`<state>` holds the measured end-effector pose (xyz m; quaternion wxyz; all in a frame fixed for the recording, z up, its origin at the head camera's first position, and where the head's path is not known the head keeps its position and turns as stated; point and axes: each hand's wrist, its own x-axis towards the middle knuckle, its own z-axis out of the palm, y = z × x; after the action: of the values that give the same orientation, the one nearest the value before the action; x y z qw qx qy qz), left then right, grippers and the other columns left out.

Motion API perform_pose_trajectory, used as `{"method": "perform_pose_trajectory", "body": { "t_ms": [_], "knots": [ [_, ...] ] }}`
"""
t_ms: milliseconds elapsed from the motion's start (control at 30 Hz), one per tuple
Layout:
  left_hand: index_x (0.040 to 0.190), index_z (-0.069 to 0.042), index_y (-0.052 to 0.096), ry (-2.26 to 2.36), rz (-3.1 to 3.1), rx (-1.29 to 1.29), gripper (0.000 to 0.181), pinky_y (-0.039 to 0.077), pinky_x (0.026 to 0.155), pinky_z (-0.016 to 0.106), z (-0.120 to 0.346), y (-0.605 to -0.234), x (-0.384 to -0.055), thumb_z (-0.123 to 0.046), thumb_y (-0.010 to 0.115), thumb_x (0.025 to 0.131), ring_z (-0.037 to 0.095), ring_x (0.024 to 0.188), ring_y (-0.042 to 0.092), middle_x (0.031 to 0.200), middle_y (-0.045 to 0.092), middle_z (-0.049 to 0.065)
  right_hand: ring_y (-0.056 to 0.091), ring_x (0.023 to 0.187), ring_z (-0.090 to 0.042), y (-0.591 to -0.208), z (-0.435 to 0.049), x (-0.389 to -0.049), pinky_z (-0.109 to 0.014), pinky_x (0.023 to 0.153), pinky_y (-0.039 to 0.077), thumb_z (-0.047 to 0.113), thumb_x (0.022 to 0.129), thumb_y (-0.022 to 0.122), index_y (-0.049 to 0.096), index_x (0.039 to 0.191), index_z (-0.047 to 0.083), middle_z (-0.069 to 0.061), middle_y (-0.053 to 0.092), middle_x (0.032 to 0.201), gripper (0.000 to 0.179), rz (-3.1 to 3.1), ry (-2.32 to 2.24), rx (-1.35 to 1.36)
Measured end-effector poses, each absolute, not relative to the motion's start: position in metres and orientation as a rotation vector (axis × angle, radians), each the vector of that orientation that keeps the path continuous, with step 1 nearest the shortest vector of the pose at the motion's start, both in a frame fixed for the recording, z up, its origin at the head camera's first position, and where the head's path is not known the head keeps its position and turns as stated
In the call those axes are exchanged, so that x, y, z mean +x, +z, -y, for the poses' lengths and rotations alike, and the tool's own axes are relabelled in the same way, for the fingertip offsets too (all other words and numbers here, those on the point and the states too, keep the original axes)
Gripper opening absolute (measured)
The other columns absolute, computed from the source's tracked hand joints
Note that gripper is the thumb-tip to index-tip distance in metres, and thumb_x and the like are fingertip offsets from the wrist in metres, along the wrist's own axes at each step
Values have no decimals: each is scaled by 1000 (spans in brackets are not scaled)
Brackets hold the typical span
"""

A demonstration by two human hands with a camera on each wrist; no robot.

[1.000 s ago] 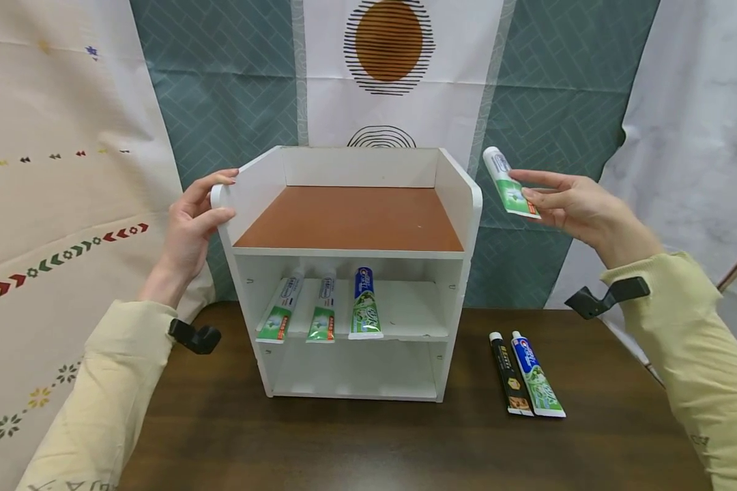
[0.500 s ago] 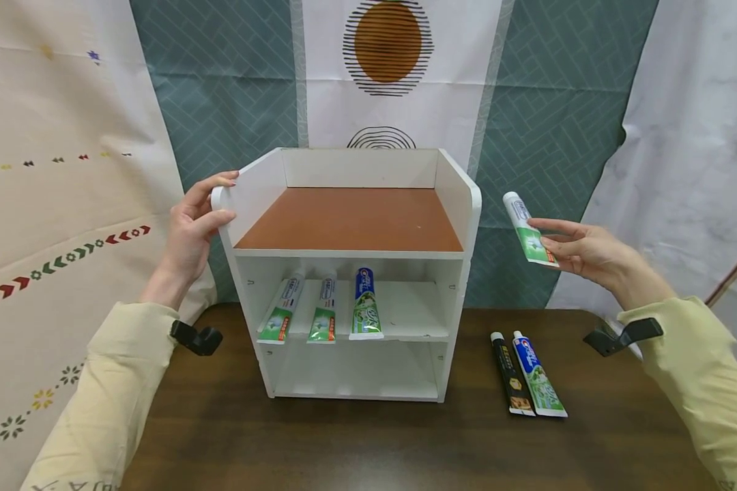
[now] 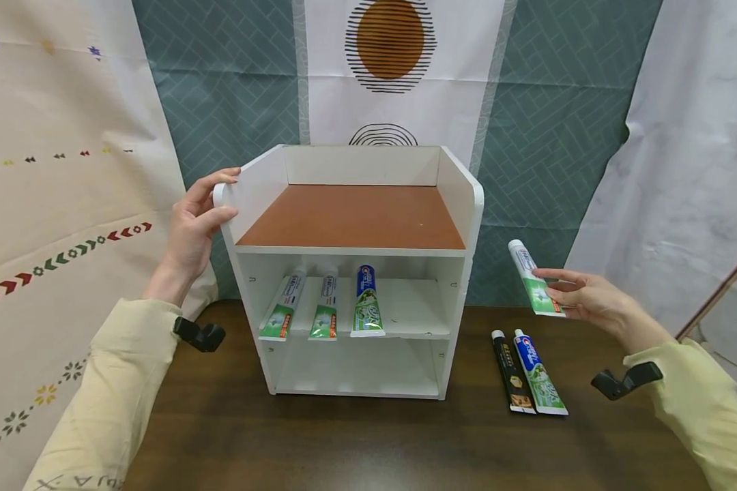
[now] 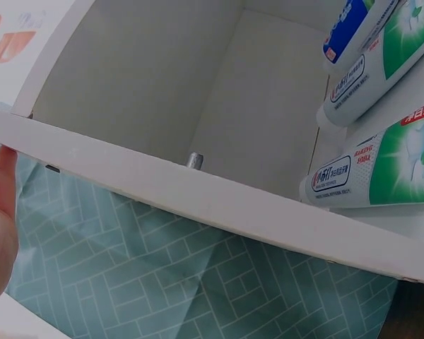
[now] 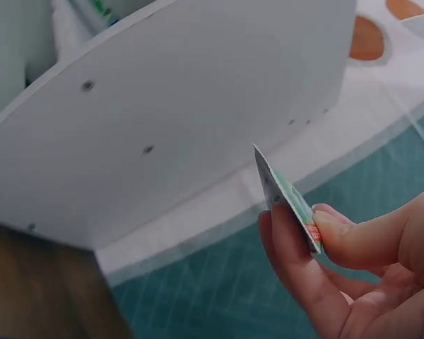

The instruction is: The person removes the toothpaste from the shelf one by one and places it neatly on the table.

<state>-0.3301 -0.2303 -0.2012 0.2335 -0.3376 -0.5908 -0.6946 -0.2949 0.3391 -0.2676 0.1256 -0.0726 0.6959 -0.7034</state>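
Note:
My right hand (image 3: 596, 303) pinches a white and green toothpaste tube (image 3: 536, 279) near its flat end, thumb against fingers. The tube tilts with its cap up, right of the white shelf unit (image 3: 350, 251). In the right wrist view the tube (image 5: 290, 201) shows its crimped end edge-on. My left hand (image 3: 192, 232) grips the top left side panel of the unit, thumb in front. On the middle shelf lie two white and green toothpaste tubes (image 3: 282, 307) and a blue and green toothpaste tube (image 3: 366, 303), ends toward the front.
On the brown table (image 3: 368, 443), right of the unit, a black toothpaste tube (image 3: 513, 374) lies beside a blue and green one (image 3: 540, 375). The unit has a brown top surface (image 3: 353, 217) and a bottom compartment. Cloth hangings (image 3: 540, 136) stand behind.
My right hand has lowered the toothpaste tube and moved slightly right, down toward the tubes on the table. My left hand stays on the side panel.

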Motion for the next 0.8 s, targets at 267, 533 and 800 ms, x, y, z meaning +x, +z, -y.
{"method": "perform_pose_trajectory", "body": {
  "t_ms": [267, 533, 800],
  "knots": [
    [112, -7, 61, -1896, 1631, -918, 31, 42, 81, 29, 230, -202, -330, 4, 55, 84, 29, 112, 39, 130, 45, 11, 58, 80, -23, -301, -351, -290, -38, 70, 49, -2, 87, 54, 65, 110, 28, -9, 52, 104, 40, -2251, -1822, -231],
    [112, -7, 61, -1927, 1603, -938, 33, 43, 78, 29, 230, -202, -329, 7, 52, 84, 27, 109, 42, 130, 45, 10, 58, 80, -23, -327, -359, -286, -38, 64, 50, 5, 87, 58, 58, 121, 10, -21, 50, 114, 34, -2370, -1672, -244],
    [113, -7, 61, -1920, 1607, -943, 33, 43, 79, 28, 229, -201, -329, 7, 52, 83, 27, 110, 41, 130, 45, 10, 58, 74, -24, -350, -375, -280, -38, 59, 49, 2, 86, 58, 58, 118, 4, -21, 53, 108, 32, -2414, -1606, -233]
  ]
}}
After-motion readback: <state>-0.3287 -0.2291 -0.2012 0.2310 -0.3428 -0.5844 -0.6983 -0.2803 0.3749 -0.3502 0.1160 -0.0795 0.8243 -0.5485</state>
